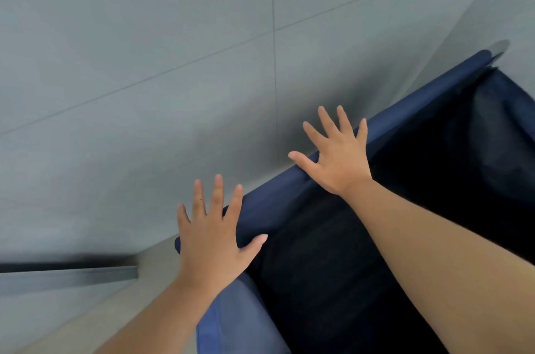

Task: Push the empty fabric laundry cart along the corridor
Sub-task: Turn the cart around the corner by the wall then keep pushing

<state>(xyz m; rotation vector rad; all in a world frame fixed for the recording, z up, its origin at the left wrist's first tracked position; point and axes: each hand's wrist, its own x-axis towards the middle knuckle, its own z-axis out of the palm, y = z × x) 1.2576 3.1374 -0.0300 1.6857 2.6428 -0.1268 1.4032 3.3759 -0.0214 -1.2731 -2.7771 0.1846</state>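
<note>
The dark blue fabric laundry cart (411, 110) fills the lower right, its padded top rim running diagonally from lower left to upper right. Its inside (362, 252) is dark and looks empty. My left hand (212, 233) hovers over the near end of the rim with fingers spread, thumb by the fabric. My right hand (337, 155) lies farther along the same rim, fingers spread wide and palm down. Neither hand is closed around the rim. Whether the palms touch the fabric I cannot tell.
A grey tiled wall (144, 64) rises just beyond the cart's rim, with grout lines crossing it. A dark metal strip (69, 274) runs along the lower left. Pale floor (95, 324) shows at the bottom left beside the cart.
</note>
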